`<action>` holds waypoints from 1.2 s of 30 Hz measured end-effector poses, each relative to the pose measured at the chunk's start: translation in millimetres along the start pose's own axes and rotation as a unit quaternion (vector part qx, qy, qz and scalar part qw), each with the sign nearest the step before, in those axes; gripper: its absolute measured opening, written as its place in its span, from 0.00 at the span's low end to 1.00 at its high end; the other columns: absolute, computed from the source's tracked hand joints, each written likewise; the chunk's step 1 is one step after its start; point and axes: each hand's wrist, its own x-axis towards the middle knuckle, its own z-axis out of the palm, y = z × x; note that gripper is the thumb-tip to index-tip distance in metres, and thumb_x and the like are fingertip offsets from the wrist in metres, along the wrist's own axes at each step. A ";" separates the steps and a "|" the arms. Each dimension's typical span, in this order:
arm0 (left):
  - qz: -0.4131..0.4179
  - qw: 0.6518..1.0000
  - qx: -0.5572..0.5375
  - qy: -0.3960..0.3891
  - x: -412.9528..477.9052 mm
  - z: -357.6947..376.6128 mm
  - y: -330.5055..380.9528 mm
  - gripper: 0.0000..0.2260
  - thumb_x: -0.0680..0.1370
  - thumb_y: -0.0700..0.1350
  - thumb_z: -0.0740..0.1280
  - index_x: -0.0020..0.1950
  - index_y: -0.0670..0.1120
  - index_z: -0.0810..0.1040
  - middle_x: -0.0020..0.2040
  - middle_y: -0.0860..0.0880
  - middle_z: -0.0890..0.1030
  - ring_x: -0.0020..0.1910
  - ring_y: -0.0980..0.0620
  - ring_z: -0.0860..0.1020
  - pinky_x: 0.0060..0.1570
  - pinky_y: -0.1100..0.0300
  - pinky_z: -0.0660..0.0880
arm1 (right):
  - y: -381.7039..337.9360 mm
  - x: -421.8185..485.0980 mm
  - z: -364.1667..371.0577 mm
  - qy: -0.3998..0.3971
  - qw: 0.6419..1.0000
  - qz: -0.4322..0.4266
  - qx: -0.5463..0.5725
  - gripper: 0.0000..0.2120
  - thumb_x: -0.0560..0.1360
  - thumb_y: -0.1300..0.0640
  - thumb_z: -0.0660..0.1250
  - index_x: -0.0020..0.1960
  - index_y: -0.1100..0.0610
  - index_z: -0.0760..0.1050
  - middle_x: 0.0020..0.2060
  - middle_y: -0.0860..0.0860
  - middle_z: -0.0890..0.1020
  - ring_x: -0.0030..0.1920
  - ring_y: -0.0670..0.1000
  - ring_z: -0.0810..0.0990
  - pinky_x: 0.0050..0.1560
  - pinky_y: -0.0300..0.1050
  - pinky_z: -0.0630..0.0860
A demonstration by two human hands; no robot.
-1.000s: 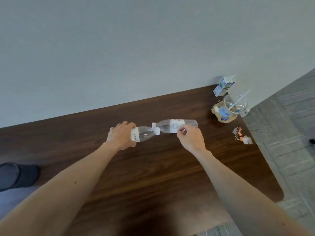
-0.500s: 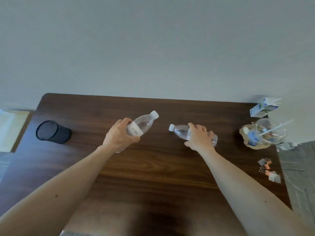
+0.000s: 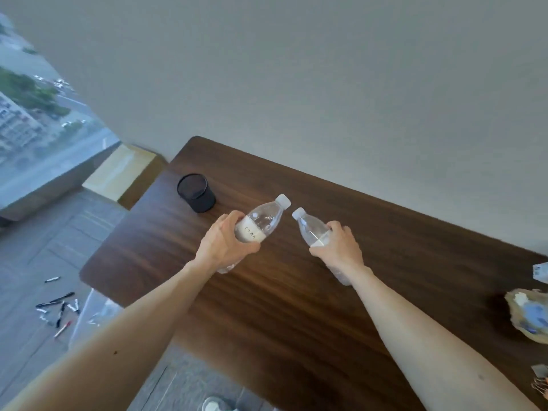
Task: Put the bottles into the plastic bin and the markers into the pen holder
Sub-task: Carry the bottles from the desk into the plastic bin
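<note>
My left hand [image 3: 221, 247] grips a clear plastic bottle [image 3: 261, 222] with a white cap and white label, held above the dark wooden table [image 3: 296, 307]. My right hand [image 3: 338, 247] grips a second clear bottle [image 3: 311, 229], its white cap pointing up-left toward the first. A black mesh pen holder [image 3: 196, 192] stands near the table's far left corner. Several markers [image 3: 59, 307] lie scattered on the floor at the left. A clear plastic bin [image 3: 95, 310] shows partly beside the table's left edge, behind my left forearm.
A cardboard box [image 3: 124, 173] sits on the floor by the window. At the table's right edge are a shell-like dish [image 3: 527, 315] and binder clips [image 3: 541, 384]. A grey wall runs behind the table.
Both hands have lifted their bottles off the table and tilted them upward. My view has swung left, bringing the pen holder, floor markers and bin into sight.
</note>
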 end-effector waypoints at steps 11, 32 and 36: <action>-0.166 0.968 -0.097 0.160 -156.5 -142.5 -229.1 0.26 0.61 0.60 0.75 0.56 0.54 0.75 0.48 0.53 0.79 0.46 0.55 0.78 0.44 0.57 0.77 | -231.1 -99.6 158.9 -0.119 0.979 -0.164 -0.035 0.33 0.65 0.43 0.72 0.66 0.49 0.66 0.54 0.48 0.72 0.50 0.49 0.74 0.39 0.42 0.70; -0.399 0.906 -0.115 0.083 -230.6 -188.9 -562.8 0.32 0.60 0.69 0.71 0.59 0.56 0.74 0.49 0.51 0.80 0.45 0.50 0.81 0.47 0.47 0.81 | -453.2 -147.3 401.2 -0.256 0.946 -0.201 -0.012 0.35 0.62 0.36 0.71 0.65 0.50 0.70 0.54 0.48 0.78 0.53 0.50 0.79 0.55 0.55 0.80; -0.400 0.909 -0.107 0.048 -190.8 -191.3 -607.6 0.31 0.60 0.70 0.70 0.57 0.55 0.75 0.47 0.52 0.81 0.42 0.51 0.81 0.44 0.49 0.82 | -481.5 -120.9 434.3 -0.256 0.951 -0.172 -0.007 0.31 0.67 0.41 0.73 0.65 0.52 0.70 0.54 0.49 0.78 0.53 0.50 0.78 0.45 0.42 0.76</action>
